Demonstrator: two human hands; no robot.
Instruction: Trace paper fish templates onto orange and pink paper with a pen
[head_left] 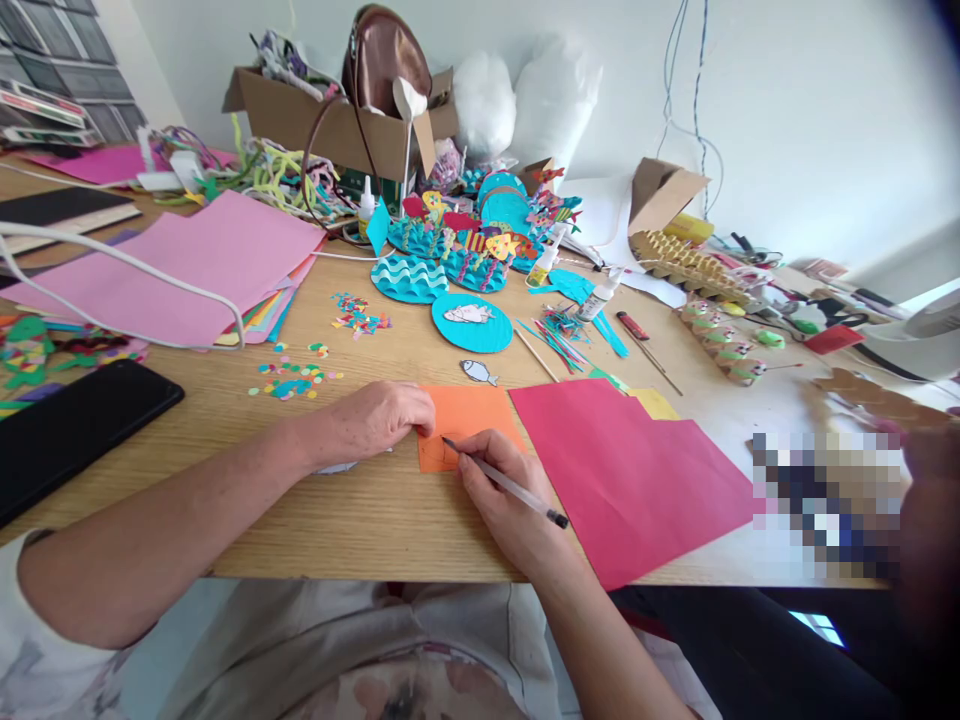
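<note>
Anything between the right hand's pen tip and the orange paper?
Nothing visible. The right hand holds the pen with its tip at the orange paper; the left hand is at the paper's left edge, clear of the tip.

Pale wall [810,110], wooden table [360,545]

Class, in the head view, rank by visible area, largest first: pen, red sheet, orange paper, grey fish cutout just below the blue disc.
1. Red sheet
2. Orange paper, partly covered
3. Pen
4. Grey fish cutout
</note>
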